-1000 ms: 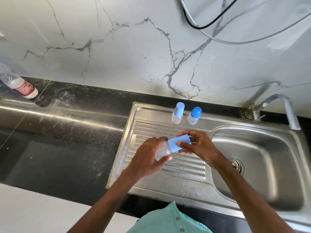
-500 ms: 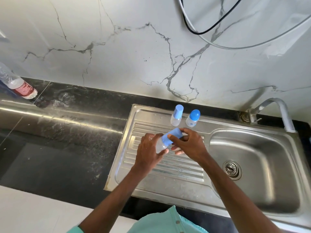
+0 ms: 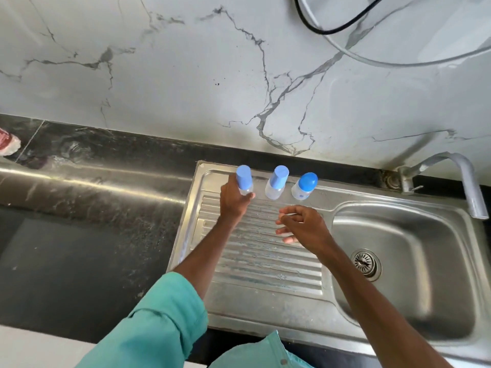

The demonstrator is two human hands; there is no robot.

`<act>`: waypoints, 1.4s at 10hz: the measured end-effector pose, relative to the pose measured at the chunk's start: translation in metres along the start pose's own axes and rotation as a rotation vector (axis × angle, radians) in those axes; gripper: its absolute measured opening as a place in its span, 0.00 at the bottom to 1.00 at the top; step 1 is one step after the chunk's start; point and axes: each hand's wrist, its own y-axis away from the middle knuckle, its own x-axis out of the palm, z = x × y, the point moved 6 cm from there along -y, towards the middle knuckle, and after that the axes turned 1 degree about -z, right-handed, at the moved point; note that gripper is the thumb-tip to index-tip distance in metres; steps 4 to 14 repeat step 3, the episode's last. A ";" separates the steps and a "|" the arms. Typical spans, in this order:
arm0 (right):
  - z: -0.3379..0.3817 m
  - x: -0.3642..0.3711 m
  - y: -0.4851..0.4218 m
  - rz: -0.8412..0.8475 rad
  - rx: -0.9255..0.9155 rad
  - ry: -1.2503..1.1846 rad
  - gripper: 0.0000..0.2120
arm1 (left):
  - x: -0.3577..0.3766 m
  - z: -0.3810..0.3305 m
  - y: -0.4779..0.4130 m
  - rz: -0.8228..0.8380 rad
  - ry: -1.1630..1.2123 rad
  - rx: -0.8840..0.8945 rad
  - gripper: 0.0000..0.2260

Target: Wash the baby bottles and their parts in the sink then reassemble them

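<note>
on the sink ledge (image 3: 345,193), left hand (image 3: 233,201) grips bottle (image 3: 244,177), body half hidden, right hand (image 3: 303,227) slack

Outstretched left hand (image 3: 235,201) grips a blue-capped clear plastic baby bottle (image 3: 244,179); right hand (image 3: 303,227) hovers near it, fingers loosely curled.

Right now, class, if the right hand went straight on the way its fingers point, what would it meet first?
Most likely the left hand, near its wrist, which grips the leftmost bottle. The right hand points sideways across the draining board toward it. Depth is unclear, so it might pass above.
</note>
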 end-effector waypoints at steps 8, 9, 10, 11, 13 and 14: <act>-0.004 -0.010 -0.015 -0.018 0.015 0.016 0.03 | 0.023 0.014 -0.026 -0.010 -0.058 0.020 0.40; -0.004 -0.010 -0.015 -0.018 0.015 0.016 0.03 | 0.023 0.014 -0.026 -0.010 -0.058 0.020 0.40; -0.004 -0.010 -0.015 -0.018 0.015 0.016 0.03 | 0.023 0.014 -0.026 -0.010 -0.058 0.020 0.40; -0.004 -0.010 -0.015 -0.018 0.015 0.016 0.03 | 0.023 0.014 -0.026 -0.010 -0.058 0.020 0.40; -0.004 -0.010 -0.015 -0.018 0.015 0.016 0.03 | 0.023 0.014 -0.026 -0.010 -0.058 0.020 0.40; -0.004 -0.010 -0.015 -0.018 0.015 0.016 0.03 | 0.023 0.014 -0.026 -0.010 -0.058 0.020 0.40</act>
